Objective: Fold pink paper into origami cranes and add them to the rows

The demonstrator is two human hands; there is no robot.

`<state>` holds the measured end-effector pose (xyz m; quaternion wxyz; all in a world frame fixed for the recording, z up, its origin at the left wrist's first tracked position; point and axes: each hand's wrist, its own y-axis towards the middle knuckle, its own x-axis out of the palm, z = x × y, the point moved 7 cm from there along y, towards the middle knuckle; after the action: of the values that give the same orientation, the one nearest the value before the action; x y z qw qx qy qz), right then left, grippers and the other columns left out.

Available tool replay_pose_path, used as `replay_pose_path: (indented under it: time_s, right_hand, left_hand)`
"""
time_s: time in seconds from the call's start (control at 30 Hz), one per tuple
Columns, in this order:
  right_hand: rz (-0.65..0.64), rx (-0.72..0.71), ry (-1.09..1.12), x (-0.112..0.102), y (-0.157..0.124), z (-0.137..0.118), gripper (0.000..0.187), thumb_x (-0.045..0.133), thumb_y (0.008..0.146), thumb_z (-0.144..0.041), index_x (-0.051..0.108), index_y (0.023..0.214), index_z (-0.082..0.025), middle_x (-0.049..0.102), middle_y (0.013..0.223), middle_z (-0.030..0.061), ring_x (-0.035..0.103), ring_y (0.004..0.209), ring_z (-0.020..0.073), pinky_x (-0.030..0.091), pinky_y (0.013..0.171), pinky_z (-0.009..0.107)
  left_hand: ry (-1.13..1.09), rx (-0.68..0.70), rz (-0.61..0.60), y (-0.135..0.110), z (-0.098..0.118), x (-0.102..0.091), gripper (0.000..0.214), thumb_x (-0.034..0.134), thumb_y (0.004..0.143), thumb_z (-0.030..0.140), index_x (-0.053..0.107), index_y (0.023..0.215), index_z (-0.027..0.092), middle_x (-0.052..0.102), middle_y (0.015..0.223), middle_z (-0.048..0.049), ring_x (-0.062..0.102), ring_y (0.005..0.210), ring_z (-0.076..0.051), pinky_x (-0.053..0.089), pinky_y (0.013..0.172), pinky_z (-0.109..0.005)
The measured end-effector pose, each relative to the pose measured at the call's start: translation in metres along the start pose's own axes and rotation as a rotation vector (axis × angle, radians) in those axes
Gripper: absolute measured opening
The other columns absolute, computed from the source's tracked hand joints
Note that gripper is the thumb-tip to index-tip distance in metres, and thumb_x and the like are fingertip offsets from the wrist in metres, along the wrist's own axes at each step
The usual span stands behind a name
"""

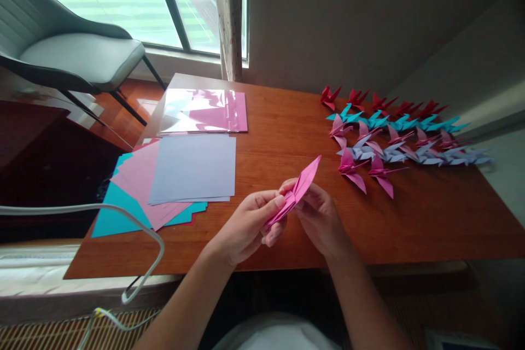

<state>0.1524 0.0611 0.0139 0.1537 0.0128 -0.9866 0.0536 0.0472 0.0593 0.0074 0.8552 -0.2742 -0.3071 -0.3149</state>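
Observation:
Above the table's front edge, a partly folded pink origami crane [302,181] is held between both my hands. One long pointed flap sticks up to the right. My left hand [258,219] pinches its lower left end, with the thumb on top and fingers beneath. My right hand [318,210] grips it from the right, its fingers partly hidden behind the paper. Finished pink cranes [348,169] stand on the table to the right, apart from my hands.
Rows of red cranes [379,103], turquoise cranes [375,119] and lavender cranes [394,152] line the wooden table [279,120]. Lavender sheets [194,167] lie over pink and turquoise paper [123,208] at left, near a plastic paper packet [200,112]. A white cable [156,240] crosses the left corner.

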Motion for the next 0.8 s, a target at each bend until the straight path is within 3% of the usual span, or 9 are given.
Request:
replay_pose_path:
  time_s: [0.13,0.23,0.33,0.53,0.8]
  right_hand:
    - [0.065,-0.025,0.002,-0.007,0.0,-0.004,0.019,0.081,0.076,-0.042,0.072,0.081,-0.025,0.065,0.079,0.0008,0.058,0.071,0.0166,0.051,0.065,0.03]
    - [0.12,-0.032,-0.061,-0.015,-0.002,-0.01,0.019,0.081,0.075,-0.042,0.072,0.079,-0.025,0.067,0.076,0.001,0.056,0.065,0.0157,0.048,0.058,0.028]
    - [0.143,-0.067,-0.16,-0.019,-0.005,-0.02,0.013,0.079,0.077,-0.036,0.074,0.08,-0.024,0.07,0.077,0.001,0.061,0.071,0.0172,0.051,0.068,0.03]
    - [0.147,-0.068,-0.44,-0.019,-0.011,-0.024,0.01,0.076,0.082,-0.031,0.074,0.08,-0.021,0.066,0.073,0.0013,0.06,0.074,0.0185,0.049,0.071,0.032]
    - [0.202,-0.155,-0.501,-0.024,-0.011,-0.02,0.008,0.074,0.084,-0.031,0.074,0.087,-0.024,0.067,0.088,0.003,0.056,0.077,0.0176,0.048,0.068,0.031]
  left_hand:
    - [0.098,-0.001,0.029,0.002,-0.002,0.002,0.034,0.064,0.092,0.049,0.064,0.085,0.015,0.062,0.058,-0.0004,0.056,0.048,-0.01,0.038,0.047,-0.018]
    - [0.29,0.179,0.145,0.001,0.009,-0.001,0.033,0.066,0.091,0.047,0.07,0.095,0.015,0.073,0.085,-0.0068,0.067,0.077,-0.018,0.049,0.068,-0.024]
    - [0.44,0.333,0.238,-0.003,0.019,-0.005,0.028,0.062,0.094,0.04,0.074,0.103,0.016,0.075,0.1,-0.0065,0.066,0.092,-0.02,0.048,0.081,-0.025]
    - [0.469,0.327,0.211,-0.001,0.015,-0.003,0.031,0.064,0.094,0.04,0.075,0.109,0.016,0.075,0.097,-0.0064,0.065,0.09,-0.022,0.048,0.08,-0.027]
    - [0.454,0.313,0.201,0.003,0.01,-0.005,0.036,0.062,0.094,0.045,0.077,0.111,0.016,0.076,0.096,-0.0075,0.067,0.089,-0.023,0.051,0.081,-0.029]
